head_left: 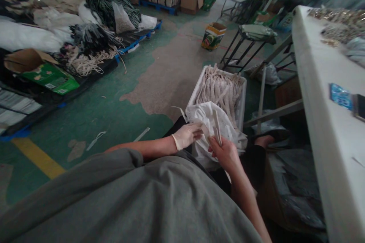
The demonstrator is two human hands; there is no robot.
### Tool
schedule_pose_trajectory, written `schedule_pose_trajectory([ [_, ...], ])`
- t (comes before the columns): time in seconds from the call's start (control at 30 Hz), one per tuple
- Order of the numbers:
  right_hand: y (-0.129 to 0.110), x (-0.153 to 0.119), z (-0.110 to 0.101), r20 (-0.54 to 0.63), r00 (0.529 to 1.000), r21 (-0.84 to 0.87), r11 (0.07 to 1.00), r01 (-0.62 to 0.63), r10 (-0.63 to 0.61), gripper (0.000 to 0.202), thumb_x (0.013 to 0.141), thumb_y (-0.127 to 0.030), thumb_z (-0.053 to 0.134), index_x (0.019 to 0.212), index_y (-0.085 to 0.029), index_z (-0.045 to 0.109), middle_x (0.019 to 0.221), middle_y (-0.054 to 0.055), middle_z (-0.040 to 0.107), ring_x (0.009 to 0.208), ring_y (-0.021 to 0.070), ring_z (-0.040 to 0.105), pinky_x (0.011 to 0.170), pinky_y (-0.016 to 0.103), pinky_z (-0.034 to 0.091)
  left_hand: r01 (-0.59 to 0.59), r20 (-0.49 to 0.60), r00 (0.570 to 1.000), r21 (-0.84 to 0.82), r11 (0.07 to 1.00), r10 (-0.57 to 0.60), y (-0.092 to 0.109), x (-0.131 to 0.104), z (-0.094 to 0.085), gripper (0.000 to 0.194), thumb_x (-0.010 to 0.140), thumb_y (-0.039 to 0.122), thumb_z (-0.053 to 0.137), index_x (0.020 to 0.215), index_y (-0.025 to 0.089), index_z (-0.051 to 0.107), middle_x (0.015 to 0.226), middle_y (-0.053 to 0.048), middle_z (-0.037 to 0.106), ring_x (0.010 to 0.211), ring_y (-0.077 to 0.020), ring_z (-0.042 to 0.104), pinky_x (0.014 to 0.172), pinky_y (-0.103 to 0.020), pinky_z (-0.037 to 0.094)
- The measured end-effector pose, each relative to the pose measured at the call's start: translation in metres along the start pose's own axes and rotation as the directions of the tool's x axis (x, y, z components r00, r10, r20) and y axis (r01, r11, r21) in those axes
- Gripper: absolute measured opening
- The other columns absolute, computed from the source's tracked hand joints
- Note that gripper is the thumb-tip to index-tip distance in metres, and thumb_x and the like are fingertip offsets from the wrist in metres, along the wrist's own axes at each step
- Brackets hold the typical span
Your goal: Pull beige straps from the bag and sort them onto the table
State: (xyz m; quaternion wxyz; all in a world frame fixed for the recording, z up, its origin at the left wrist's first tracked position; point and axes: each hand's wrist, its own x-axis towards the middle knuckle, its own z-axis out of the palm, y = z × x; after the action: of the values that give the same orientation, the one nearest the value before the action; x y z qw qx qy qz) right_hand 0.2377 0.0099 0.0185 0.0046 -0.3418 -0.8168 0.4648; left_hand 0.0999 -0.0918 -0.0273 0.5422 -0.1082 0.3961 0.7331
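Observation:
My right hand [224, 151] is closed round a pale flat strip [217, 127] that sticks up from the fist. To its left my left hand [187, 135], in a light glove, has its fingers pressed together at the near side of a white bag [207, 115]; what they hold, if anything, is too blurred to make out. The bag lies over my lap and the near end of a white crate [244, 98]. Many beige fabric strips [218, 87] fill the crate.
A white table [308, 64] runs along the right, with metal pieces [336, 19] and a blue packet [340, 96]. Beyond the crate stand a stool [256, 33] and a yellow-green box [213, 36]. Pallets with cords and bags [114, 11] line the left.

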Motion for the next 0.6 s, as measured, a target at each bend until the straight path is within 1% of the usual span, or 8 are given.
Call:
schedule_pose_trajectory([
  [0.07, 0.004, -0.003, -0.004, -0.002, 1.0, 0.034, 0.999, -0.024, 0.024, 0.045, 0.086, -0.061, 0.051, 0.082, -0.019, 0.066, 0.054, 0.0, 0.063, 0.043, 0.0139, 0.053, 0.047, 0.025, 0.041, -0.045, -0.058, 0.997, -0.025, 0.999, 0.043, 0.004, 0.001, 0.0, 0.022, 0.072, 0.025, 0.085, 0.077, 0.016, 0.066, 0.077, -0.002, 0.068, 0.072, -0.0125, 0.062, 0.073, -0.025, 0.046],
  [0.13, 0.008, -0.005, -0.007, -0.016, 0.999, 0.018, 0.999, -0.038, 0.039, 0.046, 0.085, -0.062, 0.053, 0.085, -0.018, 0.067, 0.055, 0.0, 0.063, 0.042, 0.014, 0.053, 0.047, 0.026, 0.041, -0.019, -0.059, 0.998, -0.008, 1.0, 0.018, 0.003, 0.001, -0.001, 0.021, 0.073, 0.023, 0.085, 0.078, 0.016, 0.066, 0.078, -0.002, 0.068, 0.071, -0.0121, 0.062, 0.073, -0.026, 0.046],
  [0.27, 0.009, -0.003, -0.001, -0.048, 0.998, -0.117, 0.992, -0.04, 0.035, 0.045, 0.087, -0.059, 0.05, 0.066, -0.02, 0.06, 0.053, 0.002, 0.061, 0.044, 0.0143, 0.054, 0.048, 0.026, 0.038, 0.107, 0.02, 0.994, 0.017, 0.994, -0.107, -0.013, -0.006, -0.005, 0.02, 0.076, 0.027, 0.082, 0.082, 0.015, 0.068, 0.085, -0.005, 0.07, 0.076, -0.0144, 0.064, 0.074, -0.027, 0.047],
  [0.33, 0.009, -0.005, 0.002, -0.044, 0.999, -0.156, 0.987, -0.033, 0.026, 0.045, 0.088, -0.057, 0.048, 0.063, -0.021, 0.057, 0.052, 0.002, 0.061, 0.045, 0.0146, 0.054, 0.05, 0.026, 0.038, 0.127, 0.031, 0.991, 0.019, 0.992, -0.127, -0.016, -0.007, -0.008, 0.022, 0.08, 0.033, 0.079, 0.084, 0.014, 0.069, 0.087, -0.007, 0.07, 0.079, -0.0158, 0.064, 0.075, -0.027, 0.047],
  [0.4, 0.012, -0.011, 0.002, 0.004, 1.0, -0.14, 0.99, -0.022, 0.023, 0.046, 0.09, -0.057, 0.045, 0.065, -0.021, 0.059, 0.052, 0.001, 0.061, 0.046, 0.0153, 0.055, 0.052, 0.027, 0.039, 0.1, -0.001, 0.995, 0.029, 0.995, -0.1, -0.013, -0.005, -0.012, 0.025, 0.081, 0.038, 0.077, 0.084, 0.014, 0.068, 0.087, -0.007, 0.07, 0.078, -0.0159, 0.064, 0.074, -0.027, 0.047],
  [0.5, 0.016, -0.025, -0.006, 0.09, 0.995, -0.11, 0.994, -0.027, 0.037, 0.05, 0.09, -0.061, 0.043, 0.065, -0.021, 0.061, 0.052, 0.002, 0.062, 0.048, 0.0163, 0.057, 0.053, 0.027, 0.041, 0.033, -0.077, 0.997, 0.038, 0.999, -0.03, -0.005, -0.001, -0.014, 0.025, 0.079, 0.036, 0.079, 0.083, 0.015, 0.066, 0.087, -0.006, 0.069, 0.078, -0.0154, 0.063, 0.075, -0.027, 0.047],
  [0.57, 0.014, -0.03, -0.009, 0.072, 0.996, -0.16, 0.987, -0.032, 0.044, 0.052, 0.09, -0.062, 0.042, 0.061, -0.022, 0.058, 0.049, 0.001, 0.059, 0.047, 0.0165, 0.056, 0.052, 0.027, 0.039, 0.012, -0.094, 0.996, 0.051, 0.999, -0.007, -0.006, 0.0, -0.013, 0.024, 0.079, 0.035, 0.08, 0.083, 0.015, 0.066, 0.087, -0.006, 0.069, 0.078, -0.0156, 0.063, 0.077, -0.028, 0.047],
  [0.6, 0.012, -0.03, -0.01, 0.048, 0.998, -0.191, 0.981, -0.026, 0.036, 0.053, 0.09, -0.062, 0.042, 0.06, -0.022, 0.057, 0.048, 0.001, 0.058, 0.047, 0.0164, 0.056, 0.052, 0.027, 0.039, 0.011, -0.078, 0.997, 0.063, 0.998, -0.006, -0.009, -0.001, -0.012, 0.025, 0.079, 0.036, 0.08, 0.083, 0.015, 0.067, 0.087, -0.006, 0.07, 0.079, -0.0159, 0.064, 0.077, -0.028, 0.047],
])
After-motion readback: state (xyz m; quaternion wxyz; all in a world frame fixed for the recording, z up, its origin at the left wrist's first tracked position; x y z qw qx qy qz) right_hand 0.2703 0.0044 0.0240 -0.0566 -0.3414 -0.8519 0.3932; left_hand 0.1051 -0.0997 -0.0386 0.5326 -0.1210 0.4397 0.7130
